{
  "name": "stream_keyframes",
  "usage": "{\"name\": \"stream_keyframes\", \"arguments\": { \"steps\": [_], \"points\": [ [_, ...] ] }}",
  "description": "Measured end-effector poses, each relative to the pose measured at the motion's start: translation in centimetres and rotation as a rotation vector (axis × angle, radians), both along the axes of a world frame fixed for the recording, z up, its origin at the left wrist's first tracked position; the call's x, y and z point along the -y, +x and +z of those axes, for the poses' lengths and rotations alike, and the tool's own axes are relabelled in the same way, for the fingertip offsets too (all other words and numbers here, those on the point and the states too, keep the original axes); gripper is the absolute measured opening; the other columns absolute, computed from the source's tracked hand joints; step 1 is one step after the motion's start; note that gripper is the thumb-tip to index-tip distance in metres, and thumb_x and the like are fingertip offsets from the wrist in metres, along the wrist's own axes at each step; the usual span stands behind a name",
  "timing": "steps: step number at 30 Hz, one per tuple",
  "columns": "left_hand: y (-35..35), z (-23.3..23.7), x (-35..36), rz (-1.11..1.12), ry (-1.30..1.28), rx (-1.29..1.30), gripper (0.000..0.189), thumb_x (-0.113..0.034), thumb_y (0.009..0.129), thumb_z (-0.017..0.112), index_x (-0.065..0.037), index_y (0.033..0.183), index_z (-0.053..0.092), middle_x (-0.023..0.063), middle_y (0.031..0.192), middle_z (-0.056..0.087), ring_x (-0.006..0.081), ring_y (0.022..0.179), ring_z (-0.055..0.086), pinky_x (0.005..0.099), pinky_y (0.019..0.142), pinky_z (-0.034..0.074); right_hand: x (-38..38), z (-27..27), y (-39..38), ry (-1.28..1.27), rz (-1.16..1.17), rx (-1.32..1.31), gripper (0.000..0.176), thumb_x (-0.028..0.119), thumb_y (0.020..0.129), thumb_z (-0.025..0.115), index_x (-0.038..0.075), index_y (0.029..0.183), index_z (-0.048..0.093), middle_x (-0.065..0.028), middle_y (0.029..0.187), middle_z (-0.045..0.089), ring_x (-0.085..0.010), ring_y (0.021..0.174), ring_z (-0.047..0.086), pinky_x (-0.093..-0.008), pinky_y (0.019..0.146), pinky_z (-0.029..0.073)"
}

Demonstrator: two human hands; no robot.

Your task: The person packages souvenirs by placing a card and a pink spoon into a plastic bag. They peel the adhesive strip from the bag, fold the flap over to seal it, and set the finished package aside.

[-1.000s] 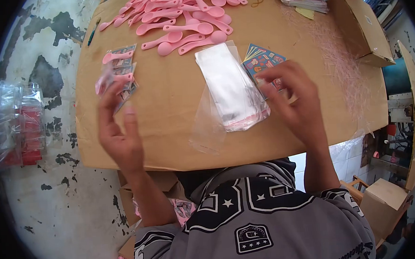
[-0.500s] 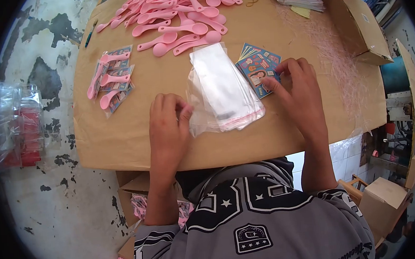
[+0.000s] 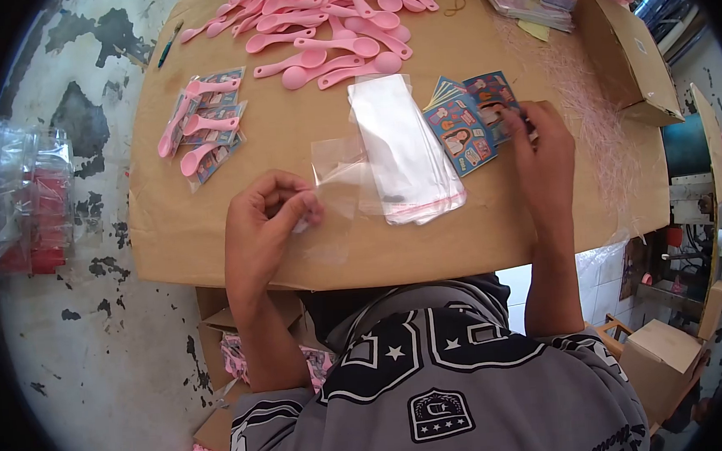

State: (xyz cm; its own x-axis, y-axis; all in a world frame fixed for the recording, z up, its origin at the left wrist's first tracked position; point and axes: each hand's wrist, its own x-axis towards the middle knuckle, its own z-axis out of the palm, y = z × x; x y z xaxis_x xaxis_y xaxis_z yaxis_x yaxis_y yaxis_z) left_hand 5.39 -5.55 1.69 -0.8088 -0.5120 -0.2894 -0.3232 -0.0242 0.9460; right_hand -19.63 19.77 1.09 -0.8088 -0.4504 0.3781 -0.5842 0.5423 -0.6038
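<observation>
Loose pink spoons point(image 3: 324, 21) are heaped at the far side of the cardboard-covered table point(image 3: 197, 244), with bagged spoons point(image 3: 202, 128) on the left and a cardboard box point(image 3: 627, 52) at far right. The print on the picture cards point(image 3: 462, 128) is too small to read. The left hand point(image 3: 266, 227) pinches a clear bag point(image 3: 337, 173) between thumb and fingertips, just left of the bag stack point(image 3: 402, 148). The right hand point(image 3: 542, 152) pinches the rightmost card.

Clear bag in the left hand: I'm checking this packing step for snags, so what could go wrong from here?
The left hand pinches the clear bag by one edge, so it may slip or crumple. The cards lie fanned at the right hand; two might lift together.
</observation>
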Motion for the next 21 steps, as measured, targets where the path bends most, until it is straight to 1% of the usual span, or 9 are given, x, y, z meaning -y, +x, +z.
{"name": "stream_keyframes", "arguments": {
  "steps": [2, 6, 8, 11, 12, 15, 16, 18, 21],
  "points": [
    [0.4, 0.3, 0.2, 0.134, 0.024, -0.060, 0.034, -0.006, 0.103, 0.067, 0.002, 0.132, 0.052, 0.0156, 0.097, 0.078, 0.0163, 0.083, 0.074, 0.0262, 0.077, 0.056, 0.4, 0.8, 0.3, -0.124, -0.004, -0.081, 0.019, 0.017, 0.102, 0.070, -0.001, 0.105, 0.070, -0.0108, 0.088, 0.065, -0.0200, 0.076, 0.061, -0.0345, 0.069, 0.049],
    [1.1, 0.2, 0.5, 0.275, 0.105, -0.253, 0.036, -0.010, 0.104, 0.067, -0.003, 0.136, 0.052, 0.0162, 0.108, 0.078, 0.0216, 0.096, 0.077, 0.0263, 0.082, 0.059, 1.1, 2.4, 2.5, -0.270, 0.062, 0.200, 0.020, 0.018, 0.105, 0.068, -0.001, 0.109, 0.071, -0.0054, 0.088, 0.069, -0.0110, 0.076, 0.061, -0.0291, 0.067, 0.049],
    [0.8, 0.4, 0.2, 0.332, 0.141, -0.310, 0.047, -0.010, 0.103, 0.069, -0.003, 0.145, 0.047, 0.0174, 0.111, 0.077, 0.0234, 0.100, 0.077, 0.0284, 0.084, 0.062, 1.3, 2.0, 3.4, -0.337, 0.170, 0.353, 0.020, 0.017, 0.105, 0.069, -0.001, 0.112, 0.071, -0.0028, 0.088, 0.071, -0.0069, 0.076, 0.060, -0.0263, 0.067, 0.049],
    [-0.2, 0.2, -1.0, 0.408, 0.232, -0.420, 0.062, -0.009, 0.101, 0.071, -0.003, 0.154, 0.040, 0.0182, 0.114, 0.075, 0.0240, 0.103, 0.076, 0.0303, 0.087, 0.063, 2.5, 0.9, 5.6, -0.420, 0.294, 0.439, 0.021, 0.015, 0.103, 0.070, -0.002, 0.115, 0.070, -0.0025, 0.090, 0.072, -0.0054, 0.078, 0.060, -0.0251, 0.069, 0.049],
    [-0.6, 0.1, -1.4, 0.432, 0.268, -0.462, 0.066, -0.009, 0.101, 0.072, -0.002, 0.157, 0.038, 0.0184, 0.114, 0.075, 0.0239, 0.103, 0.076, 0.0307, 0.087, 0.064, 2.7, 1.1, 6.3, -0.424, 0.349, 0.521, 0.020, 0.013, 0.103, 0.072, -0.002, 0.116, 0.069, -0.0014, 0.093, 0.073, -0.0038, 0.080, 0.060, -0.0227, 0.069, 0.048],
    [-1.9, -0.4, -2.8, 0.432, 0.319, -0.529, 0.069, -0.009, 0.101, 0.071, -0.001, 0.159, 0.035, 0.0175, 0.115, 0.074, 0.0238, 0.103, 0.076, 0.0312, 0.088, 0.064, 2.7, 1.3, 7.3, -0.387, 0.468, 0.909, 0.020, 0.014, 0.103, 0.071, -0.001, 0.115, 0.069, -0.0002, 0.096, 0.073, -0.0022, 0.083, 0.060, -0.0206, 0.070, 0.047],
    [-2.4, -0.4, -3.2, 0.429, 0.346, -0.558, 0.072, -0.008, 0.100, 0.072, -0.001, 0.159, 0.032, 0.0189, 0.115, 0.075, 0.0254, 0.103, 0.077, 0.0325, 0.087, 0.064, 2.7, 1.5, 7.6, -0.365, 0.502, 0.962, 0.019, 0.014, 0.103, 0.072, 0.000, 0.115, 0.068, 0.0012, 0.097, 0.072, -0.0008, 0.083, 0.059, -0.0192, 0.069, 0.046],
    [-3.5, -0.5, -3.9, 0.422, 0.400, -0.616, 0.077, -0.006, 0.099, 0.074, 0.001, 0.160, 0.027, 0.0217, 0.114, 0.076, 0.0286, 0.102, 0.078, 0.0351, 0.087, 0.064, 2.9, 1.2, 8.1, -0.409, 0.505, 0.997, 0.019, 0.015, 0.104, 0.071, 0.000, 0.114, 0.068, 0.0013, 0.096, 0.072, -0.0011, 0.082, 0.059, -0.0198, 0.069, 0.046],
    [-5.0, 0.2, -5.4, 0.441, 0.407, -0.634, 0.079, -0.006, 0.100, 0.073, 0.000, 0.161, 0.024, 0.0231, 0.115, 0.076, 0.0287, 0.106, 0.077, 0.0375, 0.091, 0.064, 3.0, 1.2, 8.3, -0.516, 0.498, 1.039, 0.020, 0.017, 0.104, 0.071, 0.001, 0.114, 0.068, 0.0013, 0.094, 0.070, -0.0019, 0.076, 0.059, -0.0200, 0.065, 0.047]
  ]
}}
